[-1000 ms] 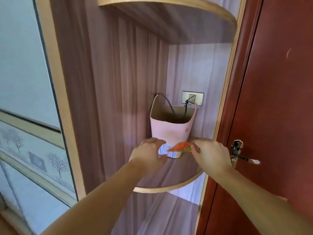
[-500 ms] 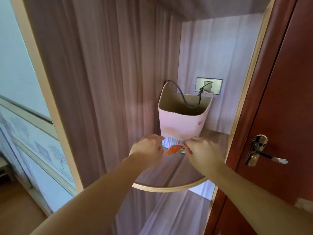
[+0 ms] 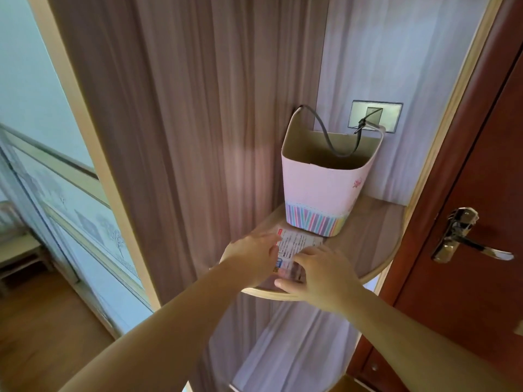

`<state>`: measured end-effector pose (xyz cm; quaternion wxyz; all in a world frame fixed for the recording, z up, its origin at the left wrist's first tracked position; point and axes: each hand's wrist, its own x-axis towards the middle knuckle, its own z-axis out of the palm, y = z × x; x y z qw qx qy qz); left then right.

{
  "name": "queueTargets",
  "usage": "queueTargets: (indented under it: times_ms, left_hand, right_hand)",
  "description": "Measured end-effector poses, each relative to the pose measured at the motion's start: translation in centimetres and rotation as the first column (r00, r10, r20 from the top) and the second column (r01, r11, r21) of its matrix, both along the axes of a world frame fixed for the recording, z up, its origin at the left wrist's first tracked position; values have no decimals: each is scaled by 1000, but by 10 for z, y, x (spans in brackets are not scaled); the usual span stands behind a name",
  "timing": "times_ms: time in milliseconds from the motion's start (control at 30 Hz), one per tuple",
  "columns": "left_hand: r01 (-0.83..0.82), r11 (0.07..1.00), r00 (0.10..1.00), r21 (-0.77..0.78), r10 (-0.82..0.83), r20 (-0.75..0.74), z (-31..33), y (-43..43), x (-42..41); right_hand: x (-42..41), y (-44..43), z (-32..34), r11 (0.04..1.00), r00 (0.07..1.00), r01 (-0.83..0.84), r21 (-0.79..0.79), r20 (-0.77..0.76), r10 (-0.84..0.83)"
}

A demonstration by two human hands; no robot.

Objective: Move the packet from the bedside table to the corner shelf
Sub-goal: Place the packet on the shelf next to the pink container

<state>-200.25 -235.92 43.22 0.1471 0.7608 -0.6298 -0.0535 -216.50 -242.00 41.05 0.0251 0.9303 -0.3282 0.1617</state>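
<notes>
The packet [image 3: 294, 244] lies flat on the rounded wooden corner shelf [image 3: 368, 239], printed white side up, just in front of a pink container. My left hand [image 3: 252, 256] rests at the packet's left edge with fingers touching it. My right hand [image 3: 319, 273] lies over its near right part, fingers spread flat on top. Both hands cover the packet's near end.
A pink container [image 3: 322, 190] with a striped base and a dark cord stands at the back of the shelf, below a wall socket [image 3: 376, 116]. A red-brown door with a metal handle [image 3: 458, 236] is to the right. A lower shelf [image 3: 283, 363] sits beneath.
The packet has gone from being held tilted, orange side visible, to lying flat on the shelf with its white printed side up. Both hands now press on it.
</notes>
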Motion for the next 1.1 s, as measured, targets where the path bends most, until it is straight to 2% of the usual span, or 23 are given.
queueTargets:
  times_ms: [100,300,533,833,933,1000,1100]
  left_hand:
    - [39,999,999,25,-39,3,-4,2,1]
    - [142,990,986,-12,-140,90,-17,6,3]
    - [80,996,979,-40,-71,193,-17,5,19]
    - [140,990,974,-26,-133,183,-17,11,26]
    - [179,982,976,-54,-170,137,-17,12,25]
    - [182,982,976,-43,-175,133,-18,12,24]
    - [195,981,956,-18,-186,227,-19,8,26]
  right_hand:
    - [-1,-4,-2,998,995,-7,66,96,0]
    - [-4,-13,-15,995,994,91,47,50,-93]
    - [21,-13,-18,993,993,115,13,37,-115]
    - [55,-16,-26,976,974,200,82,90,-207]
    - [65,-16,-28,962,964,246,116,76,-255]
    - [65,-19,-27,962,967,228,148,82,-242]
    - [51,-29,-28,982,982,145,118,102,-157]
